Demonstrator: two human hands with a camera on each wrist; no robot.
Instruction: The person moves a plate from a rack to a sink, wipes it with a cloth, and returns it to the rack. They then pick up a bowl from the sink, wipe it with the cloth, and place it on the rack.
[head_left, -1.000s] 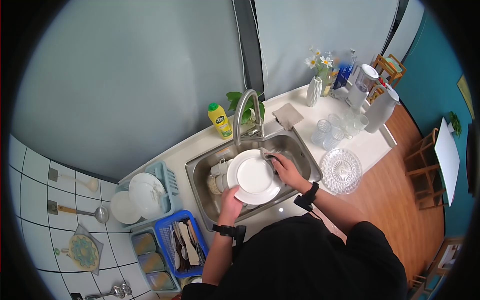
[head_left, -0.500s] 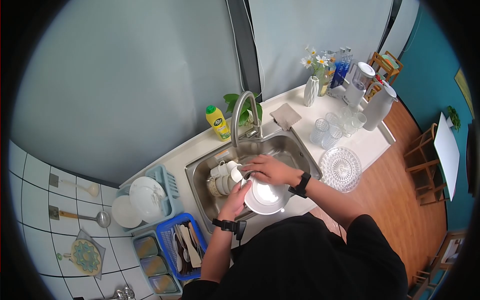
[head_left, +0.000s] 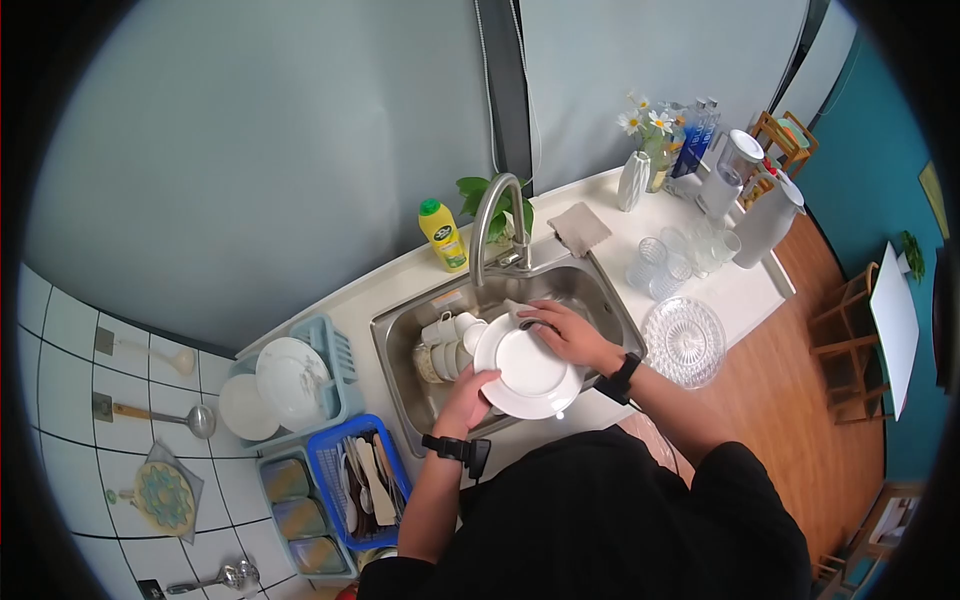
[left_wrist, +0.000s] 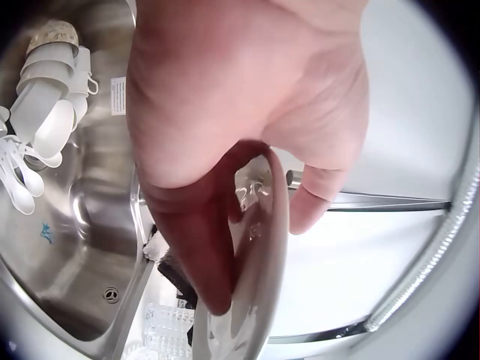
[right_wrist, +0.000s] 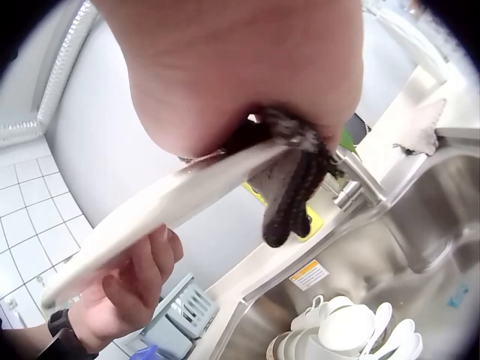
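Observation:
A white plate [head_left: 530,368] is held tilted over the near side of the sink. My left hand [head_left: 467,402] grips its left edge, thumb on the upper face; in the left wrist view, the fingers of that hand [left_wrist: 247,112] lie along the underside of the plate [left_wrist: 271,262]. My right hand [head_left: 572,335] pinches a dark and grey cloth [head_left: 527,316] over the plate's far rim. In the right wrist view the cloth [right_wrist: 289,195] is folded around the rim beneath the right hand [right_wrist: 240,82], whose fingertips are hidden.
White cups [head_left: 440,345] and spoons lie in the sink [head_left: 395,400] under the faucet [head_left: 483,225]. To the left stand a dish rack [head_left: 345,375] and a blue utensil basket [head_left: 325,480]. Glasses [head_left: 655,270] and a crystal plate [head_left: 684,342] are at the right, a yellow bottle [head_left: 443,237] behind.
The plate tilted and shifted right and toward the body, then came back up facing the camera. The right hand moved left across its far rim, then back right with the cloth.

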